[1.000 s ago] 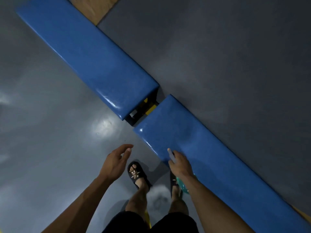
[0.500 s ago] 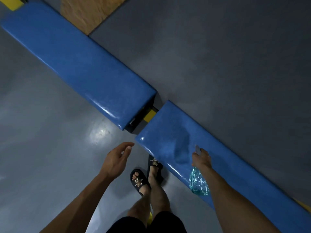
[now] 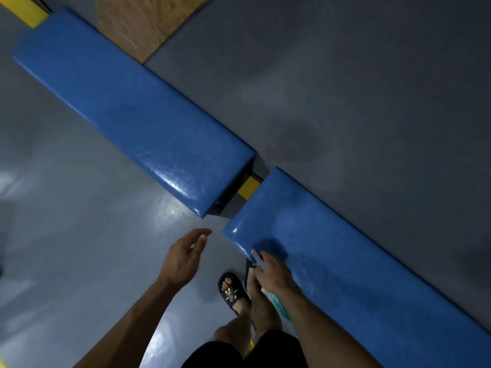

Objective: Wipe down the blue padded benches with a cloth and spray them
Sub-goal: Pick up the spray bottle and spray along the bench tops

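The right hand (image 3: 271,272) has swung back toward the near corner of the nearer bench (image 3: 345,261); half a second ago it was further along the pad, with the spray bottle (image 3: 277,301) hanging in plain sight below it. Now the hand grips the bottle with its pale nozzle pointing over the bench edge, and only a sliver of the greenish body shows under the wrist. The left hand (image 3: 183,258) has kept its place over the grey floor (image 3: 79,235), fingers loosely spread and holding nothing. No cloth is visible anywhere. The farther bench (image 3: 132,115) lies end to end with the near one, a yellow frame piece (image 3: 248,187) showing in the gap between them. This looks like spraying along the near pad; wiping probably has not begun.
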`<action>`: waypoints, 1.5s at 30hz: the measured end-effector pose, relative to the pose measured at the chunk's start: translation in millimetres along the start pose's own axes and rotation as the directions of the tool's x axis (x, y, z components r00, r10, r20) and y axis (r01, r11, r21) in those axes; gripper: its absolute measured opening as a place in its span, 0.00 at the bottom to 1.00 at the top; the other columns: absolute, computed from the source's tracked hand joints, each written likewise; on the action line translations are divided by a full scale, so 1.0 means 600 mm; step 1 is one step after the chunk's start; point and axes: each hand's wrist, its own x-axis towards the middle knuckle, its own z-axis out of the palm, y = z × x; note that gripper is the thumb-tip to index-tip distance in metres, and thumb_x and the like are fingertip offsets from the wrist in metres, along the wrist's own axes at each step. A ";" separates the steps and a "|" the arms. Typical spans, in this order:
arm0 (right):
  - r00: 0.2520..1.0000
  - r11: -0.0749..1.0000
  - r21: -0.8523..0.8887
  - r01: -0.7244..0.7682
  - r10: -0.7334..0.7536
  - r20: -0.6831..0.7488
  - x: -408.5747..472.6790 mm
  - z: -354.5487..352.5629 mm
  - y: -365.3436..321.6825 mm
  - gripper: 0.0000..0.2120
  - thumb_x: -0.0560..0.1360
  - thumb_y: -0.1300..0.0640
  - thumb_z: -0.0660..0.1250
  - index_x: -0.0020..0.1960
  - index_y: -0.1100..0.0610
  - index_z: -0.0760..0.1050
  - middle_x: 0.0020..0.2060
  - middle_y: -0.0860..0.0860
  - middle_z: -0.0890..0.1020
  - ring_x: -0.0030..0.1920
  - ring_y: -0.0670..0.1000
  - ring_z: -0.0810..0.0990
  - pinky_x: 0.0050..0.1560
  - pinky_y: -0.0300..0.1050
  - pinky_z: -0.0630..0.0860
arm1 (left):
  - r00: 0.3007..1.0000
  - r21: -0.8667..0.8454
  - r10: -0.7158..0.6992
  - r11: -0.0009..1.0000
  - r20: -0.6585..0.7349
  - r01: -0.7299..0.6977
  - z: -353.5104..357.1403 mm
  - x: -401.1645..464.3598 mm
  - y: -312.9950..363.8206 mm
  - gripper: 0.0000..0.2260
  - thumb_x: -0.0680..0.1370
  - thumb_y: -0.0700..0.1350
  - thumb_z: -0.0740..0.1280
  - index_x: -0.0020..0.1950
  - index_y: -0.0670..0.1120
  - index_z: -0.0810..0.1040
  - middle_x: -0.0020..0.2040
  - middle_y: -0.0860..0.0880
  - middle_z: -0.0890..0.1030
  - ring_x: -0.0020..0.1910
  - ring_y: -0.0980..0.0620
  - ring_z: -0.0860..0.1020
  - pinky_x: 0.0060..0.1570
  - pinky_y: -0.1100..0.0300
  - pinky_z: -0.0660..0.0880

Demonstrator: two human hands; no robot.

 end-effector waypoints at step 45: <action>0.886 0.892 0.393 -0.223 0.354 -0.299 0.172 -0.052 -0.382 0.21 0.70 0.48 0.60 0.62 0.50 0.75 0.59 0.55 0.79 0.51 0.60 0.82 0.56 0.54 0.79 | 0.996 -0.083 0.091 0.992 0.004 -0.090 -0.430 0.176 -0.208 0.13 0.83 0.53 0.57 0.61 0.55 0.79 0.60 0.58 0.80 0.58 0.57 0.77 0.53 0.71 0.69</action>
